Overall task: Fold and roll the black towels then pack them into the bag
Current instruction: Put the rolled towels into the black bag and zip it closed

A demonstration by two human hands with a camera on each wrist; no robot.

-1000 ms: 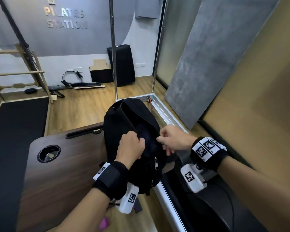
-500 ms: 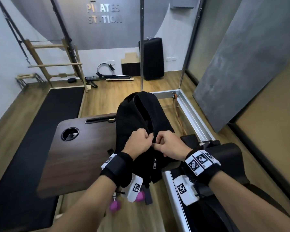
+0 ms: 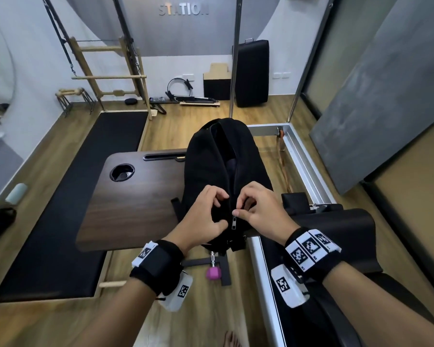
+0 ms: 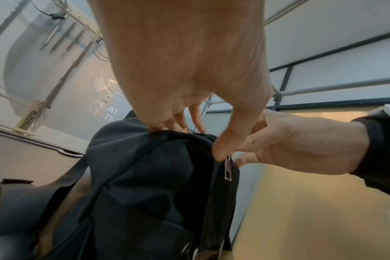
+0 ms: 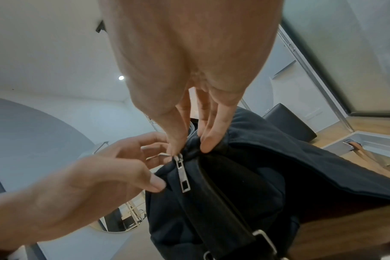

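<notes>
A black bag stands on the right edge of a dark wooden table, its top zipper partly apart towards the far end. Both hands meet at the near end of the zipper. My left hand grips the bag's fabric just left of the zipper, thumb pressed beside it. My right hand pinches the seam at the zipper slider, and the metal pull hangs down free. Only something dark shows inside the opening; no towel can be made out.
The table has a round cup hole at its far left. A black mat lies left of it. To the right run a metal frame rail and black padding. A pink dumbbell lies on the floor below the bag.
My left hand has come out of the bag's opening. Both hands have drawn together at the near end of the zipper, and the opening looks narrower. The head view has swung left.
</notes>
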